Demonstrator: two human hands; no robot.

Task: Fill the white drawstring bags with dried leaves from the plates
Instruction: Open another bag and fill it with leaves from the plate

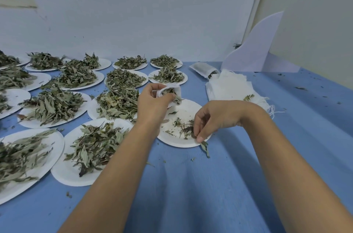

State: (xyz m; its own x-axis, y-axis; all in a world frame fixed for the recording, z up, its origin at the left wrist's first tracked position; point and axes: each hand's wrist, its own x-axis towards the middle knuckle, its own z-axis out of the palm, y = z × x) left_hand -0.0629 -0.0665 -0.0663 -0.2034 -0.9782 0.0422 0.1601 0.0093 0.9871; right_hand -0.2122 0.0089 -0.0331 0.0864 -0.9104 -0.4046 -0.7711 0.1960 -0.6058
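Now, head view, the only one. Left hand holds a white drawstring bag just above the far rim of the near plate. Its fingers curl round the bag's mouth and keep it open, with leaves showing inside. Right hand sits low over the plate's near side, fingertips pinching together on the last leaf scraps. Plate otherwise almost bare.

Step in hand, as I judge it: gathering the remnants. Best done by sweeping the crumbs into one small heap before lifting, with the bag mouth kept wide and over the plate so any spill lands back on it. One stray leaf lies on the tabletop at the plate's near edge; worth collecting.

Containers: heaped plates crowd the left, each piled with dried leaves. A filled bag lies at the back right, just beside a stack of empty bags with loose strings.
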